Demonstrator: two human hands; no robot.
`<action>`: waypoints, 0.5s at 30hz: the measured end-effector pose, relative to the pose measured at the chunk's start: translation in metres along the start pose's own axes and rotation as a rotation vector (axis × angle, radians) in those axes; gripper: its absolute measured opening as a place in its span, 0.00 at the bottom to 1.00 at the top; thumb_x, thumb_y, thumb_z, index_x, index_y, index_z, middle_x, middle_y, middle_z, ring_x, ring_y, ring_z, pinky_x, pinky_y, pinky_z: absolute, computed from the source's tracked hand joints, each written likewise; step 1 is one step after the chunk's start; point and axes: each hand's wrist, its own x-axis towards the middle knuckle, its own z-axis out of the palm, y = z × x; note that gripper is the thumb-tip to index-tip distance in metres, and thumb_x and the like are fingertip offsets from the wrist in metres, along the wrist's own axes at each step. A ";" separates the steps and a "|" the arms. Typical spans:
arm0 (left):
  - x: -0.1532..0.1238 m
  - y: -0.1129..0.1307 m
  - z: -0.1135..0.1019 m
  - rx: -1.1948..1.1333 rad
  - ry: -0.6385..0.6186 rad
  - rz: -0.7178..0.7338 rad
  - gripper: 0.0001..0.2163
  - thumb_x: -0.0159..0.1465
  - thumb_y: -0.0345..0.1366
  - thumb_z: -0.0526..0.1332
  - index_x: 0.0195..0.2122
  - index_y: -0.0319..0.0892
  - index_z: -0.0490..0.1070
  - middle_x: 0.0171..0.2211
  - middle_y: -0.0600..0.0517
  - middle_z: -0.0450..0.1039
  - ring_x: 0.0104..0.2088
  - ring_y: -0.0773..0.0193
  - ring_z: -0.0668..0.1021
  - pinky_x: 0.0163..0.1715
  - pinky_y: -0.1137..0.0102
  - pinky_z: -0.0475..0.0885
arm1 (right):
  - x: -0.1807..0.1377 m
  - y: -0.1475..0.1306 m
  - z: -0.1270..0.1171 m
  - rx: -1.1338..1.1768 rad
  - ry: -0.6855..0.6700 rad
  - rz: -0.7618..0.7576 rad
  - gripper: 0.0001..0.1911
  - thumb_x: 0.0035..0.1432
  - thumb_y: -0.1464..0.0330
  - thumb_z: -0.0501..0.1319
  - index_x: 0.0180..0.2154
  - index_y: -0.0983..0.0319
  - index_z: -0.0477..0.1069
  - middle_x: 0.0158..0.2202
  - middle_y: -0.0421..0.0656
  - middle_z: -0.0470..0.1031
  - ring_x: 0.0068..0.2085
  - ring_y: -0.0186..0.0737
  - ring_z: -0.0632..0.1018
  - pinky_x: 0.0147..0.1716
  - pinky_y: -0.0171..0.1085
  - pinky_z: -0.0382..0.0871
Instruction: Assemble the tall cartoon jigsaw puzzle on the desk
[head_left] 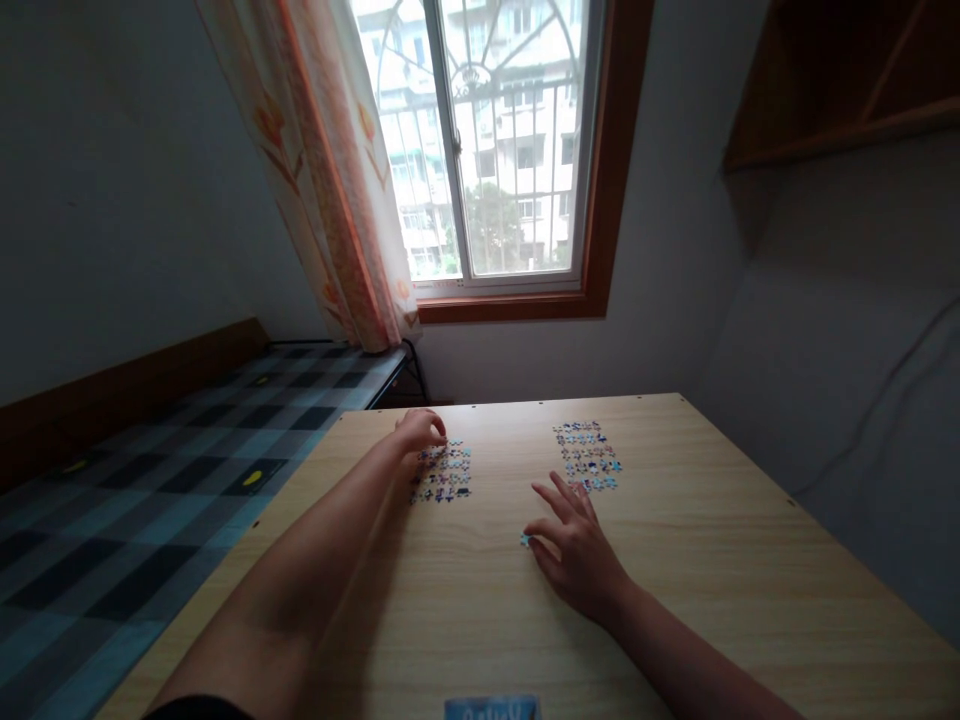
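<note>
My left hand [421, 430] reaches to the far left part of the wooden table [450, 610], its fingers curled down at the top edge of a group of jigsaw puzzle pieces [444, 475] laid out in rows. Whatever its fingertips pinch is too small and too covered to make out clearly. Nearer the middle, my right hand [574, 550] holds a light blue puzzle piece [525, 540] between thumb and index finger, with the other fingers spread. Beyond this hand lies a second group of puzzle pieces [586, 450], also in rows, partly covered by its fingers.
A blue box [492, 709] shows at the table's near edge. To the left stands a bed [187, 480] with a checked cover. A window [502, 140] with a flowered curtain [330, 170] is behind the table, and a wooden shelf [840, 140] hangs at upper right.
</note>
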 end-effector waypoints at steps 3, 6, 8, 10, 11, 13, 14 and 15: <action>-0.002 -0.002 -0.015 -0.097 0.002 0.050 0.14 0.51 0.49 0.71 0.30 0.45 0.81 0.46 0.50 0.79 0.49 0.56 0.78 0.50 0.69 0.71 | 0.001 -0.001 -0.001 -0.005 -0.012 0.004 0.11 0.60 0.74 0.61 0.40 0.55 0.80 0.67 0.47 0.65 0.73 0.56 0.53 0.66 0.70 0.44; -0.011 -0.003 -0.037 -0.206 0.010 0.102 0.15 0.55 0.49 0.68 0.33 0.42 0.79 0.48 0.48 0.79 0.46 0.59 0.79 0.48 0.70 0.72 | 0.001 -0.002 -0.001 -0.012 0.002 0.007 0.11 0.60 0.74 0.61 0.40 0.55 0.80 0.66 0.47 0.66 0.72 0.57 0.54 0.66 0.69 0.46; -0.022 0.001 -0.050 -0.383 0.008 0.144 0.16 0.56 0.49 0.68 0.35 0.41 0.77 0.42 0.48 0.81 0.42 0.60 0.80 0.45 0.68 0.74 | 0.001 -0.001 0.000 -0.017 0.022 0.015 0.12 0.60 0.74 0.60 0.40 0.55 0.80 0.65 0.47 0.67 0.72 0.57 0.55 0.66 0.70 0.47; -0.039 0.010 -0.056 -0.596 0.042 0.184 0.16 0.55 0.49 0.68 0.34 0.41 0.74 0.35 0.49 0.81 0.35 0.62 0.79 0.39 0.68 0.74 | 0.001 0.000 0.000 -0.023 0.047 0.031 0.12 0.60 0.74 0.60 0.39 0.55 0.80 0.64 0.47 0.69 0.72 0.58 0.56 0.66 0.70 0.47; -0.049 0.017 -0.055 -0.659 0.046 0.200 0.16 0.55 0.48 0.69 0.34 0.40 0.74 0.32 0.50 0.80 0.33 0.63 0.79 0.36 0.69 0.74 | 0.001 0.000 0.000 -0.028 0.057 0.040 0.12 0.60 0.74 0.60 0.39 0.55 0.80 0.64 0.47 0.69 0.71 0.58 0.56 0.66 0.71 0.47; -0.072 0.034 -0.045 -0.717 0.027 0.218 0.14 0.56 0.45 0.69 0.35 0.40 0.74 0.29 0.51 0.78 0.29 0.65 0.77 0.32 0.70 0.72 | 0.001 0.001 -0.002 -0.045 0.073 0.057 0.12 0.61 0.74 0.60 0.39 0.55 0.80 0.63 0.48 0.70 0.71 0.59 0.57 0.65 0.71 0.46; -0.085 0.045 -0.036 -0.727 0.026 0.225 0.12 0.57 0.43 0.68 0.36 0.40 0.75 0.28 0.52 0.78 0.28 0.66 0.77 0.31 0.71 0.72 | 0.001 0.002 -0.003 -0.056 0.077 0.062 0.12 0.61 0.74 0.60 0.39 0.56 0.80 0.63 0.48 0.70 0.71 0.59 0.57 0.66 0.71 0.46; -0.098 0.056 -0.025 -0.719 0.005 0.237 0.11 0.58 0.41 0.67 0.36 0.40 0.76 0.28 0.52 0.78 0.28 0.66 0.77 0.30 0.72 0.71 | 0.000 0.003 -0.005 -0.068 0.080 0.066 0.11 0.61 0.73 0.60 0.39 0.56 0.80 0.63 0.48 0.70 0.71 0.60 0.57 0.66 0.70 0.46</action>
